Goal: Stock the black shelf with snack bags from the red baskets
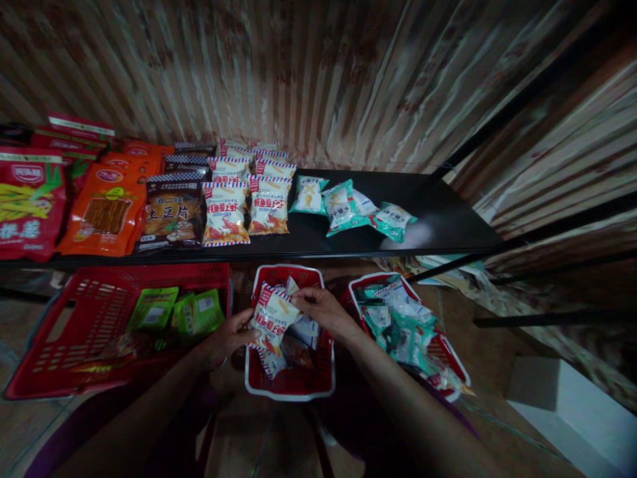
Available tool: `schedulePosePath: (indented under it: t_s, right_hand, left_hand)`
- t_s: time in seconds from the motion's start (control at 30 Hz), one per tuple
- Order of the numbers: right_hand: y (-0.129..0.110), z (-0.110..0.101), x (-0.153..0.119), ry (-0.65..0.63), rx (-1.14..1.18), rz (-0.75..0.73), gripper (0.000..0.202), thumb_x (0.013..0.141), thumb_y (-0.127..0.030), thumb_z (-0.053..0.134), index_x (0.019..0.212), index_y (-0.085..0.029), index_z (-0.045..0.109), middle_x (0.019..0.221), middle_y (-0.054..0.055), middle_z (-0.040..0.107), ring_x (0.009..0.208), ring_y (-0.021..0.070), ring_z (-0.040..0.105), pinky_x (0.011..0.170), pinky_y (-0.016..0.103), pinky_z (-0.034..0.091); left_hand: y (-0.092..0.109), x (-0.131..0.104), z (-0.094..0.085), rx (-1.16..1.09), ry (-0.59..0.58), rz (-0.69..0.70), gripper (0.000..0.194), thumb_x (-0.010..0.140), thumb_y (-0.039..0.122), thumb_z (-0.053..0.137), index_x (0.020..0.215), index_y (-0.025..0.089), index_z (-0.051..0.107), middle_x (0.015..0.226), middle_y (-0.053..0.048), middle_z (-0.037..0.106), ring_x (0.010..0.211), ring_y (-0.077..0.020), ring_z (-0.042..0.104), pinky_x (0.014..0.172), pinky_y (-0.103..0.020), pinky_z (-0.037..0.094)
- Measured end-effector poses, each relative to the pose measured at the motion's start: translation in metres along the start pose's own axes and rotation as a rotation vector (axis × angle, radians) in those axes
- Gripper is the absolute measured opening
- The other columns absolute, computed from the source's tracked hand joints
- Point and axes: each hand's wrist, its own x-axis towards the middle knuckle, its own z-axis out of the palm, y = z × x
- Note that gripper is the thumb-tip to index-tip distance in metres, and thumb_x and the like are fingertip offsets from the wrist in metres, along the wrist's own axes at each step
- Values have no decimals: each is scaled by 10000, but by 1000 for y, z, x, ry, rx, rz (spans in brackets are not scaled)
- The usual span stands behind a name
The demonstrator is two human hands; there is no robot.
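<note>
Over the small red basket (290, 386) in the middle, both hands are on a white snack bag (273, 320) with red lettering and a striped edge. My left hand (229, 337) grips the bag's left side. At its upper right edge, my right hand (320, 308) pinches it between thumb and fingers. More bags of the same kind lie beneath it in the basket, partly covered. On the black shelf (442, 212) above, matching white snack bags (269, 206) stand in two rows. Beside them lie several teal-and-white snack bags (343, 207), loosely overlapping.
To the left is a large red basket (37, 352) with green packets (154, 309). On the right, another red basket (354, 285) holds teal bags (413, 338). Brown potato-chip bags (172, 212), orange packets (107, 209) and red packets (32, 199) line the shelf's left. A white box (572, 405) sits at lower right.
</note>
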Motion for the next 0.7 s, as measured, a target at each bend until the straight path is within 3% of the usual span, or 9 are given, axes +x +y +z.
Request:
schedulePosePath:
  t_s: [0.1,0.23,0.43,0.7]
  right_hand:
    - [2,-1,1,2,-26,-11,257,658,-396,622,724,-151,658,679,10,638,627,127,540,614,252,412]
    - [5,-2,4,128,-136,-85,220,699,-377,572,710,-166,631,695,10,639,650,136,551,627,249,418]
    - [-3,0,5,241,-364,-129,192,755,-329,502,730,-196,639,699,4,652,651,147,574,641,253,413]
    - [-2,0,10,280,-311,-187,185,746,-334,531,715,-197,650,716,6,660,654,154,570,649,260,415]
  left_hand:
    - [1,2,1,11,15,-4,472,677,360,715,1075,147,579,1036,-93,677,952,-252,614,841,-362,459]
    - [7,2,6,-5,43,-23,495,666,351,726,1090,146,572,1068,-99,667,982,-258,604,856,-366,455]
    - [13,-3,10,-73,-32,-71,485,675,303,728,1109,155,570,1118,-105,649,1010,-260,598,894,-391,439]
    - [22,-10,15,-21,36,-108,509,643,300,753,1110,164,603,1159,-117,630,1093,-284,556,935,-408,415]
